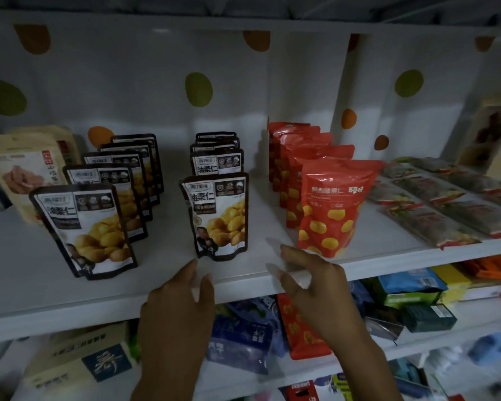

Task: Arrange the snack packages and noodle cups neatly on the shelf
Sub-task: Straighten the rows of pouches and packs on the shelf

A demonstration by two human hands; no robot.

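We note both hands empty, fingers loose: left hand (pixel 182 302) and right hand (pixel 310 287) at the shelf's (pixel 162 264) front lip, just short of the black pouch (pixel 216 215) and red pouch (pixel 330 209), which stand upright near that edge, bare board between their rows.

View: one wide-angle camera worn on the head.
Facing: forward and somewhat down onto the white shelf (pixel 162 244).
Nearness: close; left hand (pixel 182 302) and right hand (pixel 310 287) lie at its front edge.
Framing: that shelf fills the middle; lower shelves (pixel 480 321) show below.
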